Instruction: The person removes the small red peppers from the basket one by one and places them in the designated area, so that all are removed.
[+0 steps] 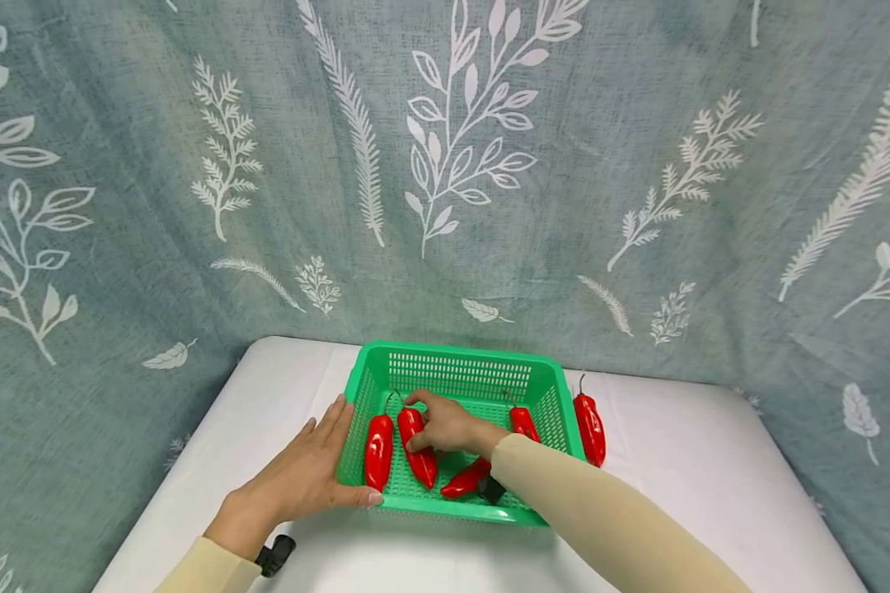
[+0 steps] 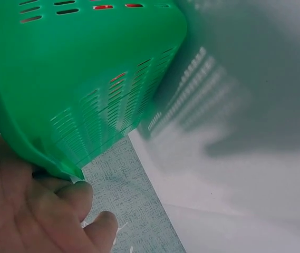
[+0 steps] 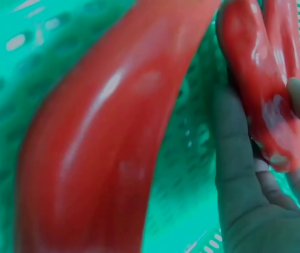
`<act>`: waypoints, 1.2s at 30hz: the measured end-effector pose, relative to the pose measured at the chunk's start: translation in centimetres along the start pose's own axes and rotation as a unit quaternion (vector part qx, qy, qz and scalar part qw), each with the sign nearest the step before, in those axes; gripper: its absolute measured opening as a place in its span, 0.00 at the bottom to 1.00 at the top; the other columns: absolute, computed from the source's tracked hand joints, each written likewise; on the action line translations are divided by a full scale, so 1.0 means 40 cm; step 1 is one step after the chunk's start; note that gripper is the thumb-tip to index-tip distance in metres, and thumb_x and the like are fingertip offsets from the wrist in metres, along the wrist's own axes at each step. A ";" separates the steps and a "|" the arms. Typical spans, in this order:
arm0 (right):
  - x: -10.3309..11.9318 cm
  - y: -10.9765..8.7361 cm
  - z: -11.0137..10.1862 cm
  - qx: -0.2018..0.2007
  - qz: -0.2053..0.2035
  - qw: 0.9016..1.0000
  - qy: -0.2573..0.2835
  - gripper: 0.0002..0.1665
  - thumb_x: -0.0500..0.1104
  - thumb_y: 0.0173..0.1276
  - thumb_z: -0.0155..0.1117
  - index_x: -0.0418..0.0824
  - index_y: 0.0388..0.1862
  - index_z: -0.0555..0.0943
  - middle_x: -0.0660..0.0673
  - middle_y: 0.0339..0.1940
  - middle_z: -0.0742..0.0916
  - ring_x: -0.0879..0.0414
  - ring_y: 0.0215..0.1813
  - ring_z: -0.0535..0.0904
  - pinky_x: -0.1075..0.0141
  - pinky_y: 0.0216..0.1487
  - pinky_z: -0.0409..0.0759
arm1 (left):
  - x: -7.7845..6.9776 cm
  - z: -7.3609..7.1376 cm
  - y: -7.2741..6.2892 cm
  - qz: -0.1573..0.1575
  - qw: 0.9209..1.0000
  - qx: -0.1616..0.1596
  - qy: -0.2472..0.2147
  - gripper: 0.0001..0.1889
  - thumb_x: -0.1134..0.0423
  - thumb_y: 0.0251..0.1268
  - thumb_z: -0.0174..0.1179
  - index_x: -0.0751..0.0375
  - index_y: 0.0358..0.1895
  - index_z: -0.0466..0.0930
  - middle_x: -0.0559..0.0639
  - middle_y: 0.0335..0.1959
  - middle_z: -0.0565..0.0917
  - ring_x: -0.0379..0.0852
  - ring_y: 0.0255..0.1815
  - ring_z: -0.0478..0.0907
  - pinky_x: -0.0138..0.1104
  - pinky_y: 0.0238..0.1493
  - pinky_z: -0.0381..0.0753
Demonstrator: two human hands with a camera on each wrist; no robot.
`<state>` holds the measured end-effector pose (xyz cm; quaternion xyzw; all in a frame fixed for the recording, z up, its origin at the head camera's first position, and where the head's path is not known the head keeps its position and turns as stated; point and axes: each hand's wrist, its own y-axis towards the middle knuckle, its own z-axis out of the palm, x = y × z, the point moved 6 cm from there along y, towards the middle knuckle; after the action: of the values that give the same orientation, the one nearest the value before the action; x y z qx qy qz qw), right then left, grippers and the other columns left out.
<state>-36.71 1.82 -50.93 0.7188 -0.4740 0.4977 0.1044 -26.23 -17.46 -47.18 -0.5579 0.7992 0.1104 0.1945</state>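
A green plastic basket (image 1: 460, 352) with slotted walls holds several glossy red chili peppers. My right hand (image 1: 448, 424) reaches inside it, thumb and fingers around one red chili pepper (image 1: 419, 451) that lies along the basket floor; the same pepper (image 3: 260, 79) shows between thumb and fingers in the right wrist view. Left of it lies another pepper (image 1: 377, 453). A third pepper (image 1: 466, 479) is partly covered by my right wrist, and a further pepper (image 1: 523, 422) leans right of the forearm. My left hand (image 1: 307, 465) rests at the basket's front left corner, fingers extended along the rim.
One more red pepper (image 1: 589, 428) lies outside, against the basket's right wall. The basket stands on a white-covered table (image 1: 667, 445). A grey-green curtain (image 1: 445, 280) with white leaf prints hangs behind and at both sides. Small black cameras (image 1: 276, 556) sit on the wrists.
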 end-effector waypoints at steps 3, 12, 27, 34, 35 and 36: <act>0.000 -0.008 -0.013 -0.010 -0.004 1.000 0.009 0.42 0.34 0.63 0.78 0.42 0.74 0.71 0.38 0.46 0.83 0.50 0.36 0.84 0.55 0.30 0.90 | 0.002 0.002 -0.004 -0.001 1.000 -0.004 -0.005 0.74 0.16 0.50 0.63 0.73 0.84 0.47 0.66 0.87 0.47 0.63 0.88 0.49 0.60 0.85 0.52; 0.021 -0.033 -0.067 -0.026 -0.007 0.998 0.060 0.39 0.31 0.65 0.75 0.43 0.73 0.71 0.35 0.49 0.82 0.47 0.40 0.87 0.50 0.32 0.91 | -0.002 -0.001 0.001 0.004 1.000 -0.009 -0.008 0.72 0.18 0.52 0.65 0.73 0.84 0.47 0.66 0.87 0.47 0.64 0.87 0.51 0.61 0.84 0.53; 0.071 -0.093 -0.156 -0.085 -0.013 0.995 0.058 0.41 0.32 0.66 0.75 0.46 0.75 0.70 0.34 0.54 0.82 0.44 0.41 0.88 0.51 0.32 0.92 | 0.001 -0.004 0.000 -0.003 1.000 -0.010 -0.013 0.72 0.19 0.52 0.66 0.72 0.84 0.46 0.65 0.88 0.46 0.64 0.87 0.50 0.61 0.84 0.53; 0.064 -0.132 -0.205 -0.130 -0.017 0.990 0.043 0.40 0.33 0.66 0.75 0.47 0.75 0.71 0.34 0.56 0.82 0.45 0.41 0.88 0.48 0.36 0.92 | 0.003 0.000 -0.002 -0.006 1.000 -0.006 -0.026 0.74 0.18 0.51 0.65 0.72 0.85 0.44 0.65 0.88 0.44 0.64 0.87 0.49 0.61 0.84 0.51; 0.062 -0.140 -0.213 -0.137 -0.020 0.989 0.041 0.40 0.32 0.65 0.75 0.46 0.74 0.72 0.34 0.55 0.83 0.45 0.40 0.88 0.48 0.34 0.92 | 0.003 0.001 -0.003 -0.007 1.000 -0.005 -0.028 0.74 0.18 0.51 0.66 0.72 0.85 0.44 0.64 0.88 0.44 0.65 0.87 0.49 0.61 0.84 0.51; 0.059 -0.147 -0.220 -0.146 -0.021 0.988 0.039 0.40 0.33 0.65 0.76 0.47 0.74 0.72 0.34 0.55 0.83 0.46 0.39 0.88 0.49 0.34 0.92 | 0.003 0.002 -0.004 -0.007 1.000 -0.004 -0.028 0.74 0.18 0.51 0.65 0.72 0.85 0.44 0.64 0.88 0.44 0.65 0.87 0.49 0.61 0.84 0.51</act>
<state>-37.39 9.05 -42.86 0.6860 -0.5220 0.4484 0.2366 -26.09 -17.59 -47.30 -0.5607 0.7892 0.1278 0.2153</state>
